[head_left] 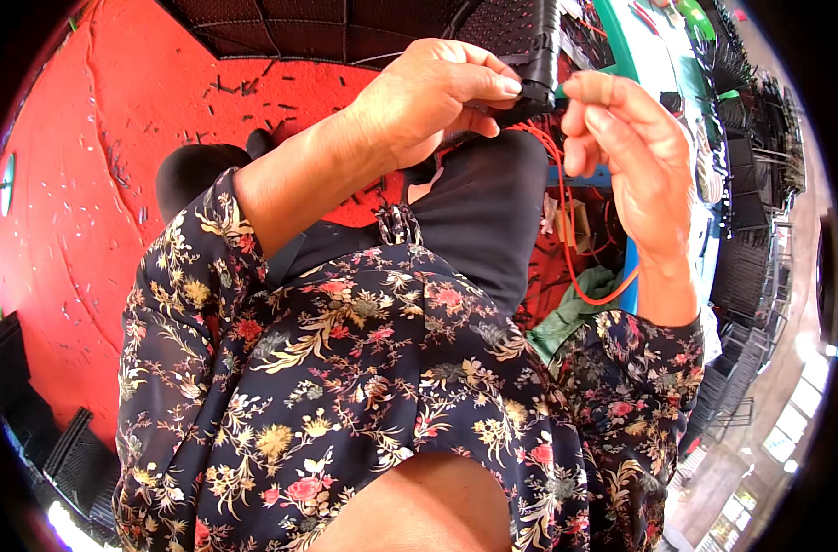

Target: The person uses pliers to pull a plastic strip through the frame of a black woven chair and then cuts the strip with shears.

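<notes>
At the top of the head view, a black woven piece (502,32) has a corner leg (543,46) wrapped in flat black strip (536,90). My left hand (433,97) reaches across from the left and is closed, thumb and fingers pinching at the strip by the leg's near end. On the other side of the leg, my right hand (635,152) is raised with its thumb and forefinger brought together and the other fingers curled. Anything held in that pinch is too small to make out.
Black strip scraps (244,87) lie scattered over the red floor (60,212). Orange-red tubing (575,267) hangs beside my right forearm, above a green cloth (575,313). Dark woven pieces (750,202) are stacked along the right; more black pieces (79,460) stand at lower left.
</notes>
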The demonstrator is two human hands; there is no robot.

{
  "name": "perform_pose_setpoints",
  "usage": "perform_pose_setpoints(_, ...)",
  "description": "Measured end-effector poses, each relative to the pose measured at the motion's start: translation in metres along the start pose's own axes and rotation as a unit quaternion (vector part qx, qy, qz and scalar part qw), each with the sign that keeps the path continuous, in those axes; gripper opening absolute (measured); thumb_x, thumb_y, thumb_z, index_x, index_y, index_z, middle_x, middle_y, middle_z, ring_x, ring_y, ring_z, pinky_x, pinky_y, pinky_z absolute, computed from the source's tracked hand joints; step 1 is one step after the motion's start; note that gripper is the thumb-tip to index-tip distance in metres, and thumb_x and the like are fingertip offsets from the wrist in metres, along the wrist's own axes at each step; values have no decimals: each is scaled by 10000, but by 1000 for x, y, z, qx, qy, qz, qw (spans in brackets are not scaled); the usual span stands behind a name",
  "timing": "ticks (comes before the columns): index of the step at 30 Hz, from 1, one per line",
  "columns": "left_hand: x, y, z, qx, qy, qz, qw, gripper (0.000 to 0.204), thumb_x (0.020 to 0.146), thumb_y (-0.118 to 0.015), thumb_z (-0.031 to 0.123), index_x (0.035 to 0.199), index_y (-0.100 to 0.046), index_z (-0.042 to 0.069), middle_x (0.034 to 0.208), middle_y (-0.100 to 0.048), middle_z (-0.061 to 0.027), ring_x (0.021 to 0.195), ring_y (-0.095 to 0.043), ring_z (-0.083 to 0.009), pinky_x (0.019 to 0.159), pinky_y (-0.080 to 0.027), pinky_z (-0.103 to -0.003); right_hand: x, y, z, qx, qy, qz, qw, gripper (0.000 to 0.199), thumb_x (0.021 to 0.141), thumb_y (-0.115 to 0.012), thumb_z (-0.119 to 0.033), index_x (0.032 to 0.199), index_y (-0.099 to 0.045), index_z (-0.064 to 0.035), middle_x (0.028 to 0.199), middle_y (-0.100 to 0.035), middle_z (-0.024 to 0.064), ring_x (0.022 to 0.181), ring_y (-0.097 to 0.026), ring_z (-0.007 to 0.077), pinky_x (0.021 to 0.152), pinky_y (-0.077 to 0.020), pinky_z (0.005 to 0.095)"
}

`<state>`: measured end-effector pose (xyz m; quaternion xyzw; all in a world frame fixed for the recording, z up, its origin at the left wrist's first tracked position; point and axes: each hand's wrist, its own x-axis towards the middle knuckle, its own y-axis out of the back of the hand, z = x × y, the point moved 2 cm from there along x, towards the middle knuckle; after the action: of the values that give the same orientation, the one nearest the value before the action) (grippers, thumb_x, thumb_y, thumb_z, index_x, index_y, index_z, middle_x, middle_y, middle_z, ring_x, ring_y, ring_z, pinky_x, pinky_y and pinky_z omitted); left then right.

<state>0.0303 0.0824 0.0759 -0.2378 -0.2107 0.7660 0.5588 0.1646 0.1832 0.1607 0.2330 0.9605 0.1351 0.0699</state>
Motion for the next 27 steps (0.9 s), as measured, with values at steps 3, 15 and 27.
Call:
perform_pose_setpoints(3,2,-7,-5,-13,7,16,1000,145,827,-585,138,888,-599,6,804,-608,-36,723,-563,-102,635,-459,-240,8,-6,2,-88,39,23,995,235,797,-592,-82,1018,-579,-1,753,-573,20,533,-504,61,489,-403,174)
perform_pose_setpoints(15,4,-5,-25,167,-98,-1,981,183,743,-654,32,901,-567,0,794,-578,-18,701,-522,-60,648,-439,-215,5,16,26,-282,173,67,941,350,717,-708,-82,1022,-559,6,726,-534,32,590,-515,74,546,-439,203)
perform_pose_setpoints(27,14,-37,-57,250,-273,116,922,374,671,-775,234,824,-521,6,658,-519,-13,622,-493,-70,551,-431,-220,-11,15,2,-139,99,-4,985,192,809,-590,-25,994,-595,29,821,-559,17,635,-480,47,553,-415,176)
